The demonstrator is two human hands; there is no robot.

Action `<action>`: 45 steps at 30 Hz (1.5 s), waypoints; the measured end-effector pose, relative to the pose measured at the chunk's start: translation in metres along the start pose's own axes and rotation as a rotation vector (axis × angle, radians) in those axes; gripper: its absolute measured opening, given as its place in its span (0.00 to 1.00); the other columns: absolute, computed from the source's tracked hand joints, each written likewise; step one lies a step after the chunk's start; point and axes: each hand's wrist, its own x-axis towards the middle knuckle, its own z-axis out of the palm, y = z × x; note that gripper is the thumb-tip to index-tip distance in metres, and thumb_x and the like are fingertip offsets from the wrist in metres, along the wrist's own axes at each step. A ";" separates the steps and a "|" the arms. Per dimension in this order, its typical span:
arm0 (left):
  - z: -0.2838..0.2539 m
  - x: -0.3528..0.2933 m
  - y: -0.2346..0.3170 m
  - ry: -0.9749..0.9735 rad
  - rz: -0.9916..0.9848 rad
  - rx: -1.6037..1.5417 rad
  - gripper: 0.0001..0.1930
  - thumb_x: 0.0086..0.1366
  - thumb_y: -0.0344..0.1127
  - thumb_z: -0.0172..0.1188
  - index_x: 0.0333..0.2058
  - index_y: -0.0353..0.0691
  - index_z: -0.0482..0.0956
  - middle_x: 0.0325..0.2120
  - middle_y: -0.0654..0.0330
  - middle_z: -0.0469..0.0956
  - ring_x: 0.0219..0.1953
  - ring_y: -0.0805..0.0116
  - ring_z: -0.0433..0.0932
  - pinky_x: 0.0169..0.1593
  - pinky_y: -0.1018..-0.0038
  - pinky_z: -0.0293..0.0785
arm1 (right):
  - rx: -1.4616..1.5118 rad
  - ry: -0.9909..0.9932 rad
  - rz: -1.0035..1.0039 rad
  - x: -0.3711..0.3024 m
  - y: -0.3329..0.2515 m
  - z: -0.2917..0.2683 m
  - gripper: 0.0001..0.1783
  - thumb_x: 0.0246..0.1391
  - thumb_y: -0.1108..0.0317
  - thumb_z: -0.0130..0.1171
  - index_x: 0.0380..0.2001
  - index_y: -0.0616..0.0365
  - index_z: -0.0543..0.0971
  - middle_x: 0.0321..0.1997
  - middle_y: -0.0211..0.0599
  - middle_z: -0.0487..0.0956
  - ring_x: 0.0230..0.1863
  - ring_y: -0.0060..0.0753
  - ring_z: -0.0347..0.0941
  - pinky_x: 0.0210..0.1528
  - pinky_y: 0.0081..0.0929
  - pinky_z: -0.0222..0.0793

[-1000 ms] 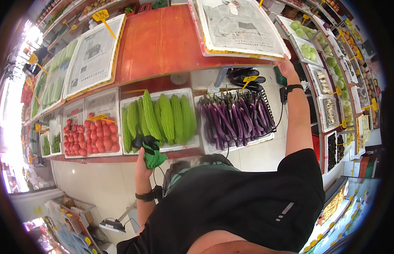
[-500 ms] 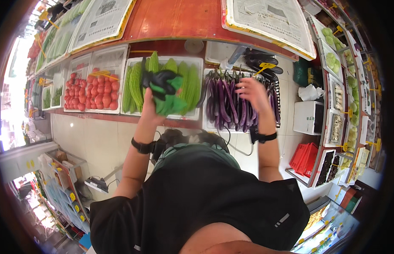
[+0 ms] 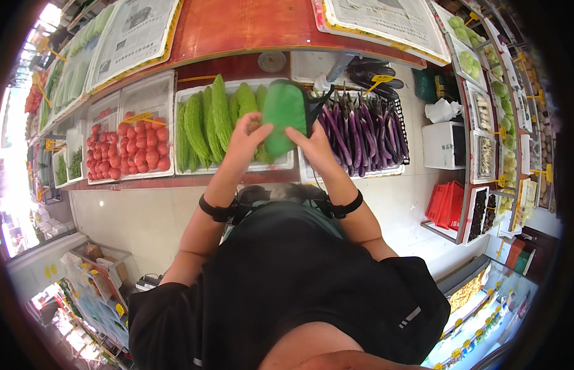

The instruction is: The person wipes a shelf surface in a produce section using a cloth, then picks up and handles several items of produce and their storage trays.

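Note:
Both hands grip a green cloth piece (image 3: 283, 117) with black edging and dark straps at its right side; its exact kind I cannot make out. My left hand (image 3: 242, 140) pinches its left edge between thumb and fingers. On the lower right edge, my right hand (image 3: 316, 151) presses its thumb, its other fingers partly hidden behind the cloth and straps. The cloth hangs over the right end of a white tray of bitter melons (image 3: 204, 123), covering some of them. Just right of it lie long purple eggplants (image 3: 364, 132) in another tray.
Tomatoes (image 3: 130, 148) fill boxes at the left. A red-brown wooden counter (image 3: 244, 28) runs across the far side, with newspaper-lined trays (image 3: 136, 40) on it. Dark round eggplants (image 3: 367, 74) lie behind the purple ones. Red baskets (image 3: 446, 205) and a white box (image 3: 444, 145) stand right.
The green cloth has moved right from my left hand's side and is spread flatter. My right hand has come left from over the eggplants and taken hold of it.

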 end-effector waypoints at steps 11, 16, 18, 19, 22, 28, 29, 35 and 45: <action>-0.100 -0.034 0.015 -0.107 -0.049 -0.639 0.16 0.63 0.27 0.48 0.50 0.36 0.67 0.42 0.59 0.74 0.44 0.68 0.74 0.48 0.71 0.71 | 0.379 -0.209 0.250 0.001 0.028 0.071 0.27 0.55 0.65 0.56 0.55 0.68 0.64 0.54 0.39 0.71 0.55 0.33 0.67 0.56 0.32 0.64; -0.128 -0.029 0.003 -0.199 -0.134 -0.670 0.22 0.60 0.25 0.46 0.55 0.38 0.63 0.49 0.55 0.70 0.50 0.61 0.72 0.53 0.63 0.69 | 0.657 -0.235 0.491 0.001 0.038 0.097 0.22 0.57 0.65 0.54 0.53 0.64 0.69 0.54 0.40 0.73 0.54 0.36 0.68 0.53 0.35 0.65; -0.137 -0.022 -0.002 -0.205 -0.096 -0.744 0.25 0.57 0.24 0.46 0.56 0.40 0.62 0.50 0.55 0.69 0.52 0.58 0.70 0.55 0.59 0.67 | 0.431 -0.003 0.266 -0.001 0.027 0.114 0.25 0.57 0.69 0.53 0.58 0.62 0.63 0.57 0.37 0.69 0.56 0.31 0.66 0.59 0.31 0.58; -0.139 -0.019 -0.005 -0.186 -0.125 -0.821 0.27 0.56 0.23 0.46 0.56 0.41 0.61 0.51 0.55 0.68 0.54 0.56 0.67 0.57 0.56 0.64 | 0.310 0.070 0.100 -0.001 0.028 0.119 0.28 0.57 0.70 0.52 0.60 0.61 0.60 0.58 0.37 0.67 0.57 0.29 0.63 0.60 0.28 0.56; -0.139 -0.015 -0.009 -0.275 -0.166 -0.956 0.29 0.57 0.24 0.49 0.58 0.42 0.57 0.52 0.57 0.67 0.53 0.60 0.68 0.55 0.58 0.65 | 0.105 0.033 -0.161 0.001 0.017 0.116 0.31 0.56 0.70 0.53 0.62 0.60 0.57 0.59 0.36 0.66 0.59 0.26 0.60 0.61 0.26 0.53; -0.094 -0.014 -0.010 -0.449 0.115 -0.498 0.42 0.55 0.42 0.63 0.63 0.44 0.47 0.58 0.58 0.60 0.59 0.62 0.63 0.59 0.61 0.62 | -0.444 -0.033 -0.216 -0.011 -0.001 0.102 0.41 0.49 0.62 0.63 0.62 0.64 0.56 0.59 0.44 0.64 0.58 0.31 0.62 0.61 0.29 0.55; -0.088 -0.016 -0.011 -0.447 0.031 -0.623 0.42 0.55 0.42 0.64 0.63 0.43 0.49 0.58 0.58 0.61 0.59 0.62 0.63 0.60 0.61 0.62 | -0.420 -0.075 -0.171 -0.016 -0.022 0.106 0.43 0.46 0.64 0.65 0.61 0.65 0.56 0.59 0.45 0.64 0.57 0.33 0.63 0.60 0.29 0.57; -0.061 -0.020 -0.018 -0.576 -0.082 -0.670 0.31 0.61 0.42 0.58 0.59 0.38 0.57 0.54 0.56 0.66 0.57 0.62 0.66 0.59 0.59 0.64 | -0.351 -0.024 -0.136 -0.023 -0.034 0.072 0.39 0.39 0.76 0.61 0.59 0.62 0.61 0.57 0.44 0.67 0.57 0.33 0.63 0.59 0.29 0.59; -0.017 -0.019 -0.013 -0.099 -0.191 -0.875 0.20 0.68 0.42 0.40 0.49 0.32 0.67 0.50 0.53 0.69 0.49 0.61 0.71 0.52 0.65 0.68 | 0.092 0.260 -0.128 -0.049 -0.007 0.000 0.37 0.40 0.85 0.45 0.59 0.62 0.59 0.49 0.42 0.71 0.51 0.30 0.68 0.53 0.23 0.63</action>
